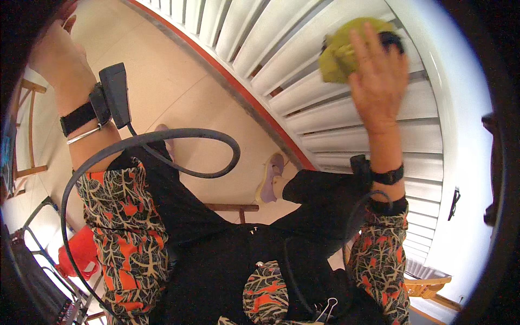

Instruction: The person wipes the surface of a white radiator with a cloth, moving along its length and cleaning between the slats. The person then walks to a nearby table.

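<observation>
My right hand (378,81) lies with its fingers spread over a yellow-green cloth (337,61), holding it against a white slatted panel (345,136). A dark patch shows at the cloth's right side. The hand and cloth are slightly blurred. Long white slats run from a lower rail to a smooth white top edge (451,134). At the upper left, my left hand (61,61) is away from the panel, above the tiled floor. Its fingers lie in the dim rim of the view, so whether they hold anything is unclear.
A red strip (243,85) borders the panel's base. A black cable (195,132) loops before my left arm. Wooden furniture (30,126), a red plastic container (77,252) and a metal-framed chair (36,215) stand left. A wooden stool (231,207) shows below me; wooden furniture (426,286) stands lower right.
</observation>
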A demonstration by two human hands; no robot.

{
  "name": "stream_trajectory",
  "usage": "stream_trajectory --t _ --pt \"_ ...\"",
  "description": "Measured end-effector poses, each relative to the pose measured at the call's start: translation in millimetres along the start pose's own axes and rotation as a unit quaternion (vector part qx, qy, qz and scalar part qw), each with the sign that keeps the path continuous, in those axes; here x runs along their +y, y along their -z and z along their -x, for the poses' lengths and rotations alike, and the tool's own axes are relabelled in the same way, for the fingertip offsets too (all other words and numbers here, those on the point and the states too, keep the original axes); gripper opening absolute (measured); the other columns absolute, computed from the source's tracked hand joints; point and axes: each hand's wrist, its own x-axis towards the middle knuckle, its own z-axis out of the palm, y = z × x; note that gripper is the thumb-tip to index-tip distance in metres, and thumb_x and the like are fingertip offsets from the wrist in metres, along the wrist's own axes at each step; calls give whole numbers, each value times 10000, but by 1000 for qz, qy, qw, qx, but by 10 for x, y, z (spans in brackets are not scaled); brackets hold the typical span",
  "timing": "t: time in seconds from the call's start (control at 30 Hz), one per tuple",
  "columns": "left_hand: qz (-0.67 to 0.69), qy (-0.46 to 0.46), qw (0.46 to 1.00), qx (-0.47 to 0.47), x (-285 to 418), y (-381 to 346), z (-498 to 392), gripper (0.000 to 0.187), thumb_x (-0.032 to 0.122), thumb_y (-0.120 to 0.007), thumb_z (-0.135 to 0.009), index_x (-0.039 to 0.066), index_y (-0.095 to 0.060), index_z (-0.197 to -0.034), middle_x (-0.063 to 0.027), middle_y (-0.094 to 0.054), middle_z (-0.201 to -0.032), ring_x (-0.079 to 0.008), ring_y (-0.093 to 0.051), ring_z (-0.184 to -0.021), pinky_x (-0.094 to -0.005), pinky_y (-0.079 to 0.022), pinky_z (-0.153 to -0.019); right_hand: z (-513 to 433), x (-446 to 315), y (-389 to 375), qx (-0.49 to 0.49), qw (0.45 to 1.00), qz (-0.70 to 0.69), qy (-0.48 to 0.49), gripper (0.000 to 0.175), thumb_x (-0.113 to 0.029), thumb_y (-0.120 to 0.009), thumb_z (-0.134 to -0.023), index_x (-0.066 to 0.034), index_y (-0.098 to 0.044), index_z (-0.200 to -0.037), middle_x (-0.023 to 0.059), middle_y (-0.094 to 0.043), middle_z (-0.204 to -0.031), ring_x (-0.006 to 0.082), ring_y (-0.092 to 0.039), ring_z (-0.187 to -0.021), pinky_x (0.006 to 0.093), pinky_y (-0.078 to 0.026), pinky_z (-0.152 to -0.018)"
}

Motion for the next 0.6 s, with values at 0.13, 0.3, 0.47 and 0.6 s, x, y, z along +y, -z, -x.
stream_trajectory --t 0.13,0.3,0.47,0.6 --pt "0 -4 1000 -12 35 -22 5 246 -59 -518 -857 -18 -716 -998 -101 -745 -1023 -190 -721 -917 -268 -568 -790 526 -548 -606 -69 984 -153 52 683 -106 -655 -734 -136 -532 -1405 67 -537 -1432 321 -561 -1115 495 -390 -1064" --pt "20 8 1000 -19 41 -64 31 260 -46 -492 -876 -19 -711 -1014 -106 -742 -1038 -193 -718 -929 -276 -563 -794 1397 -1485 -1391 -208 932 -258 151 464 -91 -547 -819 -72 -595 -1280 94 -595 -1303 309 -559 -1136 477 -335 -1140" --pt "140 70 988 6 2 -110 50 309 -77 -430 -875 -45 -704 -1013 -137 -742 -1023 -209 -719 -901 -275 -549 -778 1570 -1704 -1621 -151 946 -207 198 382 -126 -552 -820 -63 -643 -1186 87 -624 -1164 298 -558 -1138 481 -315 -1156" --pt "180 116 977 17 50 -104 -2 311 -78 -448 -868 -42 -708 -1035 -141 -746 -1001 -202 -719 -905 -266 -536 -768 1246 -1308 -1193 -205 935 -217 193 356 -131 -585 -801 -63 -668 -1140 70 -646 -1111 281 -571 -1108 527 -301 -1153"
